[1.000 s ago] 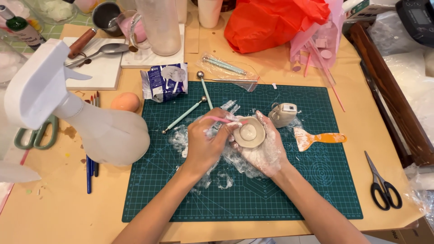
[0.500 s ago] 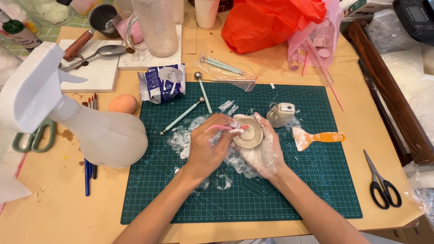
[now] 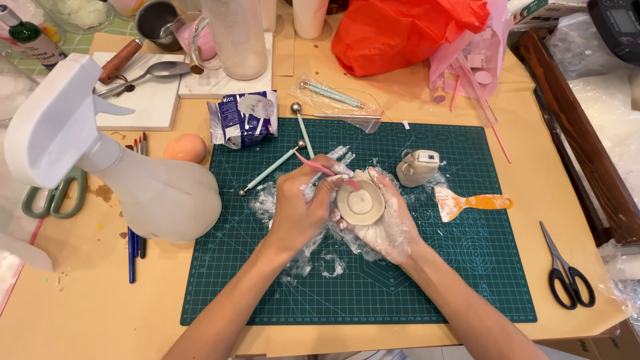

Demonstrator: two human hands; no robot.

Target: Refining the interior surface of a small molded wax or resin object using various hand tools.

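Right hand [image 3: 383, 223], clay-smeared, cups a small round clay dish [image 3: 361, 202] over the green cutting mat [image 3: 467, 280], steadying it. Left hand [image 3: 300, 210] pinches a pink modelling tool [image 3: 320, 168], tip at the dish rim. Orange scraper [image 3: 467, 201] lies just right, within reach.

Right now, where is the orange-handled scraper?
In the head view, the orange-handled scraper lies on the green cutting mat, to the right of the right hand, just below the small clay-smeared tape dispenser.
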